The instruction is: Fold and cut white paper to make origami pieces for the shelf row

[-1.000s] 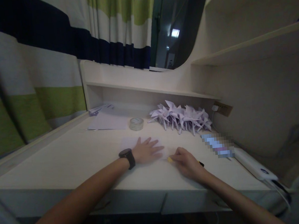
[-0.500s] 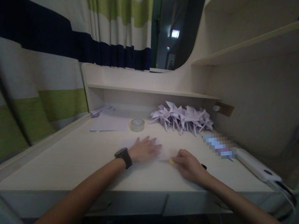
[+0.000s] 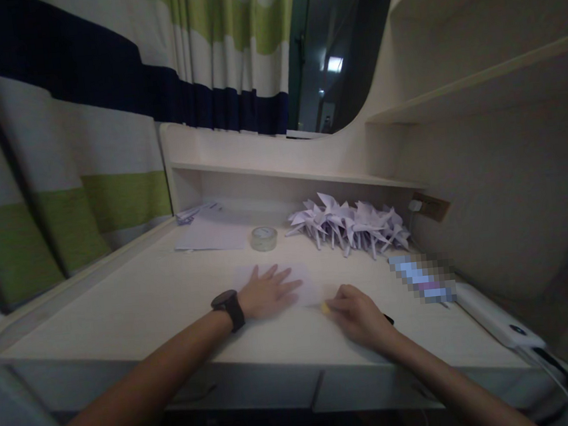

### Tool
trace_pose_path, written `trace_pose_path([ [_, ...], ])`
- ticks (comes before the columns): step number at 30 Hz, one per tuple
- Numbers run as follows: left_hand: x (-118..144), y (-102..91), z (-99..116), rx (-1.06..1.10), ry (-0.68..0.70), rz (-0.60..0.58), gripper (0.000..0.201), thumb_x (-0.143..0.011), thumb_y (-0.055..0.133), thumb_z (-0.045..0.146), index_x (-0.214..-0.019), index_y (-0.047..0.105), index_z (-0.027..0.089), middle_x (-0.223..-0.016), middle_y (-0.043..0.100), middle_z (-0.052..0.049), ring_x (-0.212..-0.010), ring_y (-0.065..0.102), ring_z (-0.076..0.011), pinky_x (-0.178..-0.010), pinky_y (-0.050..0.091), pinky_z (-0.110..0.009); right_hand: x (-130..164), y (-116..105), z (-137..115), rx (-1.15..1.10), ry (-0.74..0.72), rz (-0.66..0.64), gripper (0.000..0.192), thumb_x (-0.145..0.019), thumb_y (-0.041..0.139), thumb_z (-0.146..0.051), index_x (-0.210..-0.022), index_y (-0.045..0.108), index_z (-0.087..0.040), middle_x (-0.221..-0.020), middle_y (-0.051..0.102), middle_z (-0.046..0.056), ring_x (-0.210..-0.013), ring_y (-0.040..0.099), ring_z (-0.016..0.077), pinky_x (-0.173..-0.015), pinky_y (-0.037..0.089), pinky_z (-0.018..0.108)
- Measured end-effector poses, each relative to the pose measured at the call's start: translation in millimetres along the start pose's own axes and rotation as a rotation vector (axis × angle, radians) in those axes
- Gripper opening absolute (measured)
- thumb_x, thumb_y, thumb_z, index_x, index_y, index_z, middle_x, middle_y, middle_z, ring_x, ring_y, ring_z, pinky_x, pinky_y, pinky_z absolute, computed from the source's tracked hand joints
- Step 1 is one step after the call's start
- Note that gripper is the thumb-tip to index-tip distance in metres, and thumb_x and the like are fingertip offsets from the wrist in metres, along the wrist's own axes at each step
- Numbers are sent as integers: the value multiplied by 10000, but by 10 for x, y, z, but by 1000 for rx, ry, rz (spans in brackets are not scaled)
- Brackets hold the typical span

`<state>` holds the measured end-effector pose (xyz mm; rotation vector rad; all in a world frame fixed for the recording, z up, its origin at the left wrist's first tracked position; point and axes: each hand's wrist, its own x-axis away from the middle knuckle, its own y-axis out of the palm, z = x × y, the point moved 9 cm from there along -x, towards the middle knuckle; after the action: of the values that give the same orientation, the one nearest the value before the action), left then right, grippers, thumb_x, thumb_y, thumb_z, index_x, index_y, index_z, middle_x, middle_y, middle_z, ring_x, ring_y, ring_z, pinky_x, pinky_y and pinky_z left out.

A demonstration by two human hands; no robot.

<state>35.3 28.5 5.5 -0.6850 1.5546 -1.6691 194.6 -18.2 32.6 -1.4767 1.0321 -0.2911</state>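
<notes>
A white sheet of paper (image 3: 309, 289) lies on the desk under my left hand (image 3: 269, 293). That hand presses flat, fingers spread, with a dark watch on its wrist. At the sheet's right lower corner, my right hand (image 3: 357, 316) is closed around a small tool with a yellow end (image 3: 325, 307) showing at the fingertips. A black end (image 3: 388, 319) pokes out behind the same hand, perhaps part of that tool. Most of it is hidden by the fingers, so its exact kind is unclear.
Behind my hands stands a roll of clear tape (image 3: 264, 238). A paper stack (image 3: 210, 230) lies back left, and folded paper pinwheels (image 3: 348, 223) are heaped back right. At right are a blurred-out phone-like item (image 3: 421, 279) and a white power strip (image 3: 497, 316) with a cable.
My left hand has slid slightly left on the paper, and more of the sheet shows. The right hand keeps nearly the same place and grip. The view has shifted a little.
</notes>
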Motion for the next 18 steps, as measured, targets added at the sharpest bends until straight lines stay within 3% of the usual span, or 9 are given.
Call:
trace_pose_path([
  [13, 19, -28, 37, -31, 1, 9, 581, -920, 124, 638, -1432, 301, 428, -1547, 237, -45, -1389, 201, -406, -1008, 90, -721, 1, 0, -108, 17, -20, 46, 161, -846, 570, -160, -765, 708, -174, -760, 549, 55, -738, 512, 172, -637, 368, 278],
  [18, 9, -18, 37, -21, 4, 15, 584, -917, 139, 645, -1430, 310, 424, -1544, 244, -51, -1390, 196, -408, -1011, 81, -717, 20, 20, -105, 6, -14, 34, 155, -852, 571, -174, -825, 724, -183, -779, 560, 58, -747, 522, 176, -651, 377, 282],
])
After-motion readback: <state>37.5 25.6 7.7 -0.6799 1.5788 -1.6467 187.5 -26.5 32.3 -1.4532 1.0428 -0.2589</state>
